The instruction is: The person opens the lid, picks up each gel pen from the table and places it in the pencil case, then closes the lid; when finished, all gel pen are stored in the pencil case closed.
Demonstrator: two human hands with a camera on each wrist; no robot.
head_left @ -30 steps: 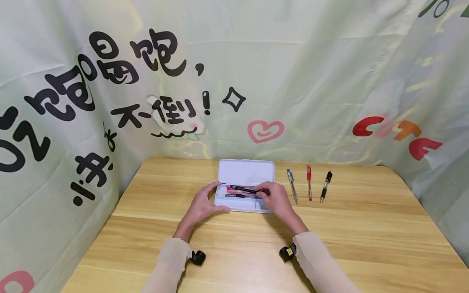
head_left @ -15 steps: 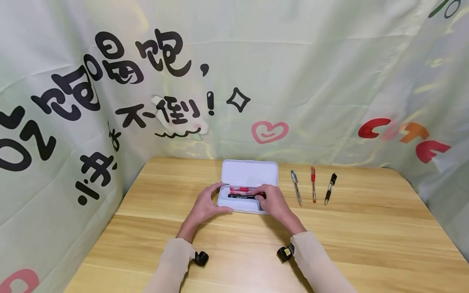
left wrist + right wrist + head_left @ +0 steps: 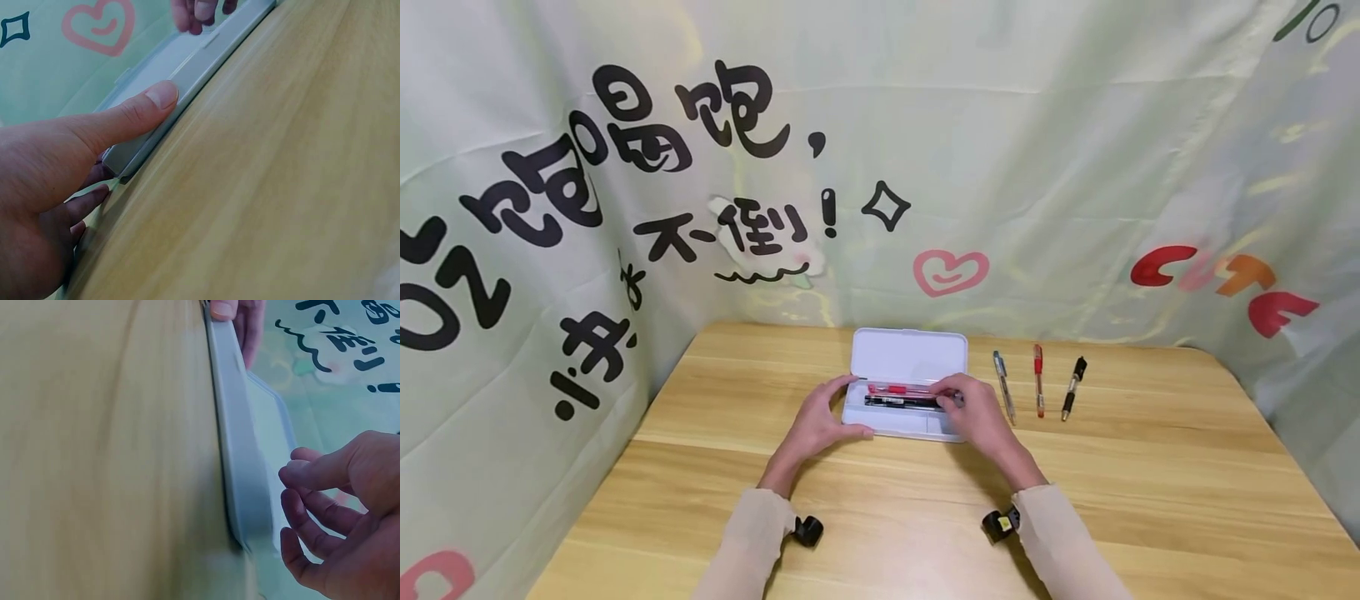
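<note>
A white pencil case point(image 3: 891, 423) lies with its lid point(image 3: 910, 354) up on the table. My left hand point(image 3: 817, 418) grips its left end, thumb on the front wall and fingers behind the end in the left wrist view. Inside the case are a red pen point(image 3: 891, 389) and black pens point(image 3: 895, 402) lying lengthwise. Over the right end of the case is my right hand point(image 3: 973, 410), covering the pens' right ends. In the right wrist view its fingers point(image 3: 312, 475) are loosely bent, thumb close to the index finger, with nothing visible between them.
To the right of the case, a blue-capped pen point(image 3: 1003, 386), a red pen point(image 3: 1038, 381) and a black pen point(image 3: 1073, 389) lie apart on the wooden table point(image 3: 1150, 467). A printed cloth point(image 3: 1037, 167) hangs behind the table.
The black pen in my right hand has gone down into the case, beside the other pens, and the fingers have let go. My left hand stays at the case's left end.
</note>
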